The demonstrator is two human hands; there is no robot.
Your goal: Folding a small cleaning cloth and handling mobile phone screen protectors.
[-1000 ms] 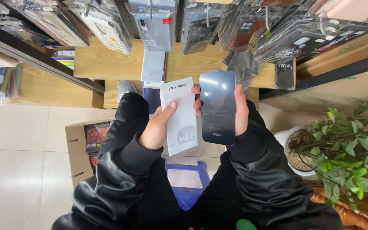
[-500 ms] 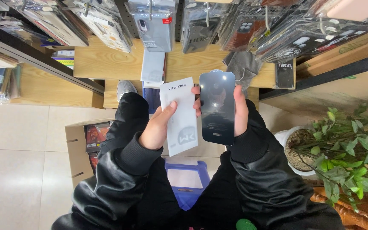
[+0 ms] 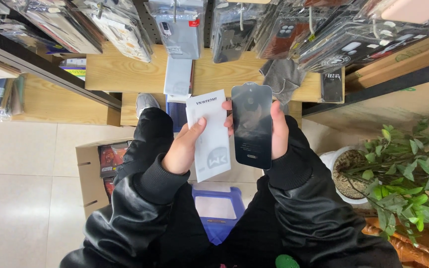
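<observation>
Item 1 — left hand [image 3: 182,151]: I log it closed on a white flat packet [image 3: 210,133], thumb across the front face, fingers hidden behind. The packet stands upright and slightly tilted, its printed side toward the camera, which I judge is so it can be read next to the other piece.

Item 2 — right hand [image 3: 277,130]: closed around the right edge of a dark glossy panel [image 3: 251,125], phone-shaped, fingertips just showing at its left edge. I read the edge grip as a way to keep the skin off the shiny face. Panel and packet are held side by side at chest height, near each other but apart, above the person's lap.

Item 3 — surroundings. Both sleeves are black and leather-like. Ahead runs a wooden shelf [image 3: 120,74], with a pale flat box [image 3: 178,76] and a grey cloth [image 3: 283,74] lying on it. Above it hang rows of phone cases in clear bags [image 3: 179,27], on hooks so they can be browsed.

Item 4 — floor level. A blue plastic bin [image 3: 218,211] sits between the knees, directly below the hands. A cardboard box [image 3: 95,171] with coloured packs stands to the left on the tiled floor [image 3: 21,198]. A potted green plant [image 3: 403,164] stands to the right, well apart from both hands.
</observation>
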